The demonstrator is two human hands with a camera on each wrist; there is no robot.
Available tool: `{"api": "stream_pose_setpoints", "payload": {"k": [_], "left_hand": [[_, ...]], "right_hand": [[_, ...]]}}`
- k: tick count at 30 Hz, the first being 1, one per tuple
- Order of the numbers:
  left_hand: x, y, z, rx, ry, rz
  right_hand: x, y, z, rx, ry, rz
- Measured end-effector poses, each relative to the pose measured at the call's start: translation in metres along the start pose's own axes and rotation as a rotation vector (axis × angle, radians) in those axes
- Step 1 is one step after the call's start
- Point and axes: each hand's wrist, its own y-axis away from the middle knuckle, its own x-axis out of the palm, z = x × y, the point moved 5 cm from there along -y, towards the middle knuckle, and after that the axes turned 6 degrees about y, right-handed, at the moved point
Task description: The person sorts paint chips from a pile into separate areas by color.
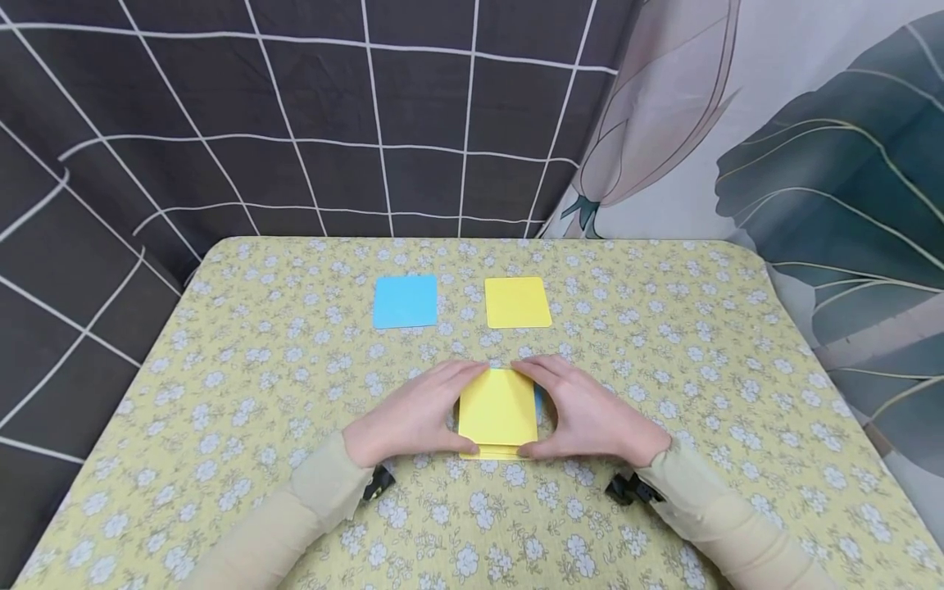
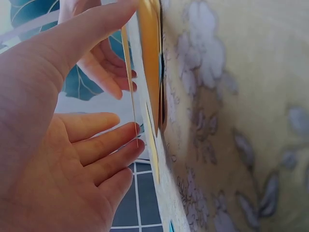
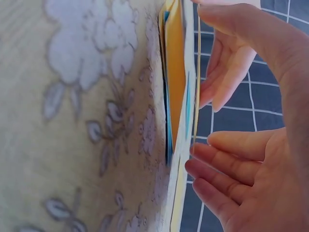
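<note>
Both hands hold one square yellow card by its opposite side edges. My left hand has its thumb at the near left corner and fingertips at the far left corner. On the other side my right hand holds the matching right corners. In the left wrist view the card appears edge-on as a thin strip, raised over a low pile of cards. Yellow edges of this pile show below the held card, and a blue edge peeks out at its right; the rest is hidden.
A blue square card lies flat farther back, left of centre. To its right lies another yellow card. A flowered yellow cloth covers the table. Behind it hang a dark grid-patterned curtain and a leaf-print one.
</note>
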Motion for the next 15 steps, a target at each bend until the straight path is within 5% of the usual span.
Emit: {"api": "stream_pose_setpoints", "payload": {"k": [15], "left_hand": [[-0.015, -0.018, 0.0, -0.009, -0.028, -0.055]], "right_hand": [[-0.012, -0.009, -0.013, 0.047, 0.034, -0.055]]}}
